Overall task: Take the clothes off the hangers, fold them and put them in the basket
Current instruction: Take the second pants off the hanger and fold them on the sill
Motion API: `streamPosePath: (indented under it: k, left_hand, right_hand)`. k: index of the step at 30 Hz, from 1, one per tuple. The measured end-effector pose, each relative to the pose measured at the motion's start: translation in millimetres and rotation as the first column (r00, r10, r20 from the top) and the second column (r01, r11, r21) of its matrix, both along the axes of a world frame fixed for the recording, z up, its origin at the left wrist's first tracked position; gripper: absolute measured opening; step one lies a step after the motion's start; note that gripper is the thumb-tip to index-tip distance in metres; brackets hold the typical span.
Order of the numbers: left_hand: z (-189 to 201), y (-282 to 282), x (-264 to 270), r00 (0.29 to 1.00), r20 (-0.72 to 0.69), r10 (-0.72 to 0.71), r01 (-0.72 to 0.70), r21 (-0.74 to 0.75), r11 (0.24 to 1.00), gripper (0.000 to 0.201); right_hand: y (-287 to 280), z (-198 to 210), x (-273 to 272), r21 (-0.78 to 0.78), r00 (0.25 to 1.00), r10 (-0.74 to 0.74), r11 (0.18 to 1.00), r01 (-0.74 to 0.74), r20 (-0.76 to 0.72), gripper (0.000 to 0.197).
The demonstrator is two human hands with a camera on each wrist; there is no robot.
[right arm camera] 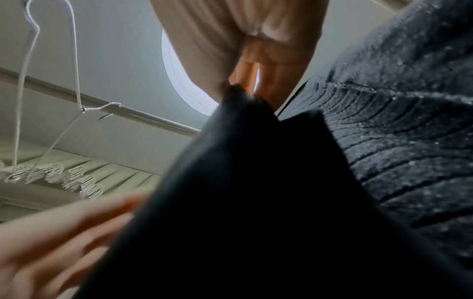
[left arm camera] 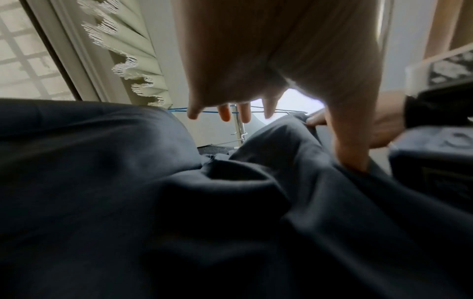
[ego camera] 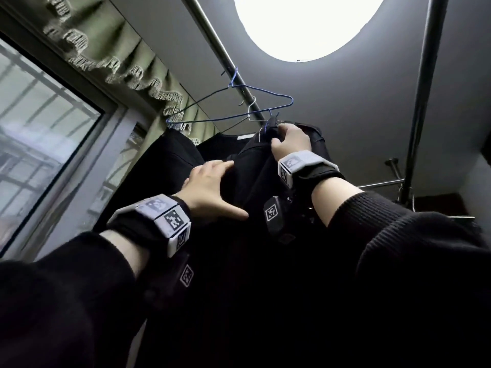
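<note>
Black garment (ego camera: pixel 239 166) hanging under the rail (ego camera: pixel 228 65), beside empty blue wire hanger (ego camera: pixel 233 107). Right hand (ego camera: pixel 291 142) pinching its top edge; left hand (ego camera: pixel 210 189) flat, fingers spread against cloth. Soft, light, likely floppy; best gripped at shoulders.

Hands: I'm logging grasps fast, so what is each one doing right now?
Left hand: open, fingers straight, resting flat on the black garment.
Right hand: closed, pinching the top of the black garment just under the rail.

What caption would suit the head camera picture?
Right hand grips the top of a black garment under the rail; left hand rests open on it.
</note>
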State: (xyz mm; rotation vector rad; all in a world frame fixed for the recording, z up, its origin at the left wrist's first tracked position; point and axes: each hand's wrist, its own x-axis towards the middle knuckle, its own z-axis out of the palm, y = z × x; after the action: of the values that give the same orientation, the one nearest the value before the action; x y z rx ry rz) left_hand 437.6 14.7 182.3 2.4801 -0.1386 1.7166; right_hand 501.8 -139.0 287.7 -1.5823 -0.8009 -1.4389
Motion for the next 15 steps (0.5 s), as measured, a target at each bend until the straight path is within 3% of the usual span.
streamPosePath:
  k: [3,6,8,11,15]
  left_hand:
    - [35,-10,1,0.975,0.137,-0.175,0.198,-0.177,0.964,0.101]
    - [74,-17,9,0.983,0.171,-0.065,0.085,-0.115,0.990,0.080]
    - [94,-21,18,0.987,0.160,0.014,-0.007,-0.044,0.999,0.079]
    - [117,-23,26,0.989,0.145,0.020,-0.017,-0.018,1.000,0.070]
    - [136,-20,28,0.990,0.144,0.007,0.001,-0.055,0.998,0.084]
  right_hand:
    - [-4,-2,18,-0.036,0.996,-0.022,0.999,0.025,0.088,0.044]
    - [-6,-1,28,-0.039,0.993,0.017,0.999,-0.012,0.118,0.046]
    - [-7,0,29,-0.027,0.989,0.052,0.998,-0.049,0.139,0.045]
    - [-5,0,28,-0.032,0.985,0.092,0.996,-0.089,0.146,0.044]
    - [0,3,31,-0.076,0.990,0.098,0.993,-0.090,0.105,0.041]
